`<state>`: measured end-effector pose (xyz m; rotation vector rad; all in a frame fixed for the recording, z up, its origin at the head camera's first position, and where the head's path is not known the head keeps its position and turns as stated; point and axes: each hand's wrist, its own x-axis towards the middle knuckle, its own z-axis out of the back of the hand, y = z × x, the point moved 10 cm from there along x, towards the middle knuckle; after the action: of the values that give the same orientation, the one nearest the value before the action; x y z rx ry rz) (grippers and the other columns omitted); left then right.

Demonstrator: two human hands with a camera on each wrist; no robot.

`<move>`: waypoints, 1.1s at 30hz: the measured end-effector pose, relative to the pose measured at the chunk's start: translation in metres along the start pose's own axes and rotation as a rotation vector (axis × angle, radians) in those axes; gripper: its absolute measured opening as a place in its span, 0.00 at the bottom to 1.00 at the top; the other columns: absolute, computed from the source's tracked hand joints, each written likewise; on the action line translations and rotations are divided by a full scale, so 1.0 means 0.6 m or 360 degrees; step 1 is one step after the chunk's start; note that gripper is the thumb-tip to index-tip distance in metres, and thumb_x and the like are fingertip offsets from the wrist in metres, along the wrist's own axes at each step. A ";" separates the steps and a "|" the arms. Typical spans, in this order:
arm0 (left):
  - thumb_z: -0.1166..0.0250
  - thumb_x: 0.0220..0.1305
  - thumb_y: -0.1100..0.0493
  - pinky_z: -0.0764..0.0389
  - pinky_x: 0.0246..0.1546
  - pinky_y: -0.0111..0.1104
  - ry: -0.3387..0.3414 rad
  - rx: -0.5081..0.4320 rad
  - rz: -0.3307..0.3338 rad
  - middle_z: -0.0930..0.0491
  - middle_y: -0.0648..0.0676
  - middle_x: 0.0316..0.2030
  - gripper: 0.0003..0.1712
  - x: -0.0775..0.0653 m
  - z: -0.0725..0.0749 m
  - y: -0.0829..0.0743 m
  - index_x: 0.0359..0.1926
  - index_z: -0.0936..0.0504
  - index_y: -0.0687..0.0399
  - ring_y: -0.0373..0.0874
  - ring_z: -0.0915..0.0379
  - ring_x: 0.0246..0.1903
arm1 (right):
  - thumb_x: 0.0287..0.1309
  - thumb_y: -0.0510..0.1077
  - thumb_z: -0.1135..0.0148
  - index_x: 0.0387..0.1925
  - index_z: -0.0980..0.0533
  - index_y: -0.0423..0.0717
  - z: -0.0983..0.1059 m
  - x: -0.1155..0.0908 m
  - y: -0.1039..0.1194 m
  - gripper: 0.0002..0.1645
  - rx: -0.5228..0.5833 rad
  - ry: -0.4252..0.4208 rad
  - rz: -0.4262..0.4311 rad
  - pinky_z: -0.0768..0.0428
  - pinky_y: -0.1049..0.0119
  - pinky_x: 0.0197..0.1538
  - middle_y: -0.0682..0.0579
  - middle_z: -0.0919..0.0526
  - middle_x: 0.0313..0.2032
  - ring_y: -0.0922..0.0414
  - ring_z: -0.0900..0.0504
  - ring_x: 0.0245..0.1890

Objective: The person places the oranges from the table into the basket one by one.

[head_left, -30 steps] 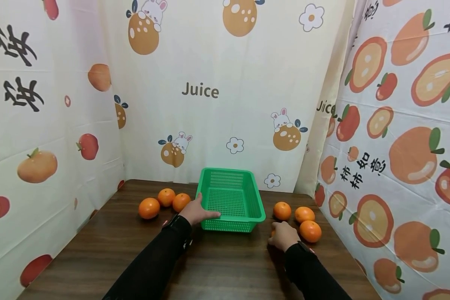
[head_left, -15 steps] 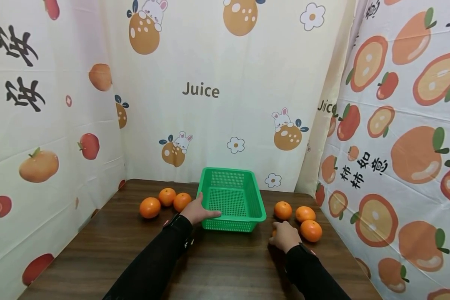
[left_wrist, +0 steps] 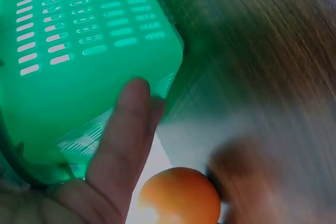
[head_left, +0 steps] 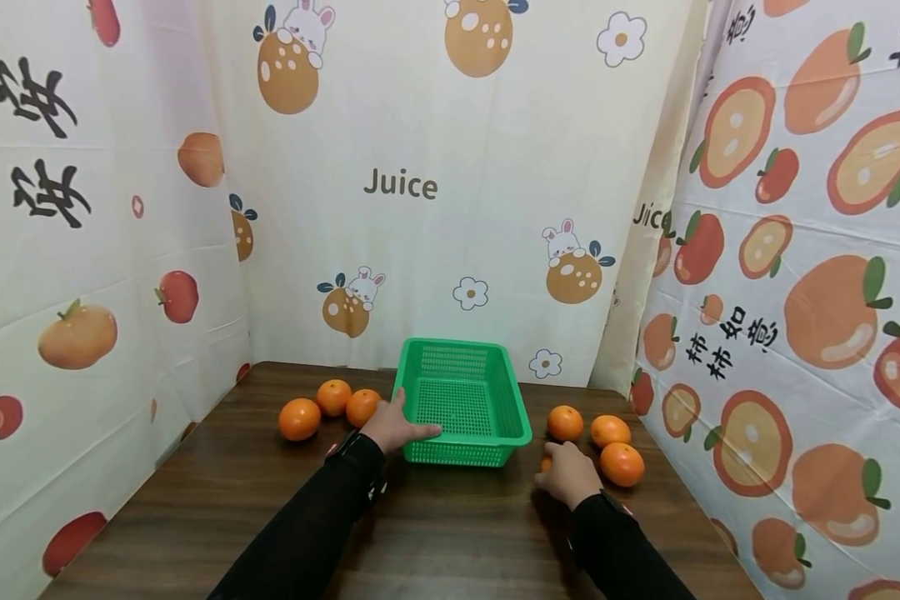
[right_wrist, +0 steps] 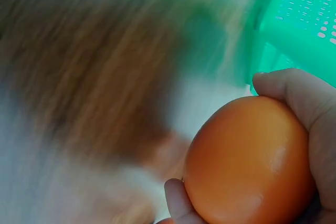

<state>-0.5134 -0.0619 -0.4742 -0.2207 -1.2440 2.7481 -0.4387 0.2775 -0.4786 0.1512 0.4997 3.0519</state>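
My right hand (head_left: 567, 473) grips an orange (right_wrist: 247, 163) right of the basket, thumb on one side and fingertips on the other. Only a sliver of that fruit shows in the head view. A green perforated plastic basket (head_left: 461, 439) stands in the middle of the table with nothing inside. At its near left corner lies my left hand (head_left: 392, 425), the thumb stretched along the front rim. Straight fingers (left_wrist: 118, 140) touch the basket's outer wall in the left wrist view. One orange (left_wrist: 181, 198) sits close to those fingers.
Left of the basket are three oranges (head_left: 299, 419) in a cluster. Another three oranges (head_left: 622, 464) lie beyond and right of my right hand. The brown wooden table (head_left: 450, 533) is bounded by fruit-printed cloth (head_left: 420, 250) at the back and both sides.
Both hands, the basket and the oranges keep their places. The head view shifts only slightly.
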 end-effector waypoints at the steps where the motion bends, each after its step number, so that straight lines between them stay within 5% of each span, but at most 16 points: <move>1: 0.25 0.51 0.21 0.32 0.73 0.62 -0.0011 0.0057 -0.0008 0.54 0.70 0.84 0.79 0.000 0.002 -0.002 0.87 0.57 0.53 0.67 0.43 0.79 | 0.55 0.46 0.22 0.68 0.22 0.40 0.002 0.000 0.004 0.39 0.0004 0.0001 0.0007 0.18 0.43 0.52 0.34 0.19 0.58 0.43 0.16 0.44; 5: 0.30 0.52 0.17 0.28 0.71 0.59 -0.0035 0.0282 -0.0072 0.63 0.65 0.86 0.78 0.002 0.005 -0.012 0.86 0.54 0.58 0.65 0.48 0.81 | 0.55 0.46 0.22 0.68 0.22 0.40 0.010 -0.002 0.013 0.39 0.0024 0.0008 0.0020 0.18 0.43 0.53 0.33 0.19 0.59 0.43 0.16 0.45; 13: 0.33 0.57 0.18 0.22 0.66 0.52 -0.0014 0.0518 -0.0150 0.57 0.67 0.85 0.75 0.000 0.006 -0.023 0.84 0.51 0.67 0.62 0.35 0.76 | 0.54 0.46 0.23 0.68 0.22 0.41 0.023 -0.008 0.018 0.39 0.0054 -0.0026 0.0026 0.18 0.45 0.50 0.33 0.20 0.60 0.46 0.18 0.41; 24: 0.38 0.63 0.21 0.19 0.62 0.51 -0.0025 0.0658 -0.0100 0.42 0.72 0.79 0.66 0.000 0.022 -0.045 0.78 0.39 0.73 0.60 0.24 0.62 | 0.57 0.47 0.25 0.65 0.21 0.41 0.056 0.002 0.037 0.35 0.0049 -0.0072 0.0075 0.18 0.48 0.49 0.35 0.18 0.55 0.48 0.19 0.38; 33: 0.33 0.59 0.20 0.15 0.55 0.47 -0.0015 0.0771 -0.0162 0.41 0.73 0.78 0.67 0.000 0.011 -0.071 0.76 0.34 0.74 0.58 0.19 0.57 | 0.58 0.46 0.23 0.58 0.18 0.43 0.072 0.003 0.039 0.27 0.0044 -0.0091 0.0093 0.22 0.54 0.39 0.46 0.16 0.42 0.51 0.22 0.31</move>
<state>-0.5124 -0.0387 -0.4380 -0.0924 -0.5399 2.8533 -0.4368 0.2691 -0.4301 0.2581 0.5436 3.0877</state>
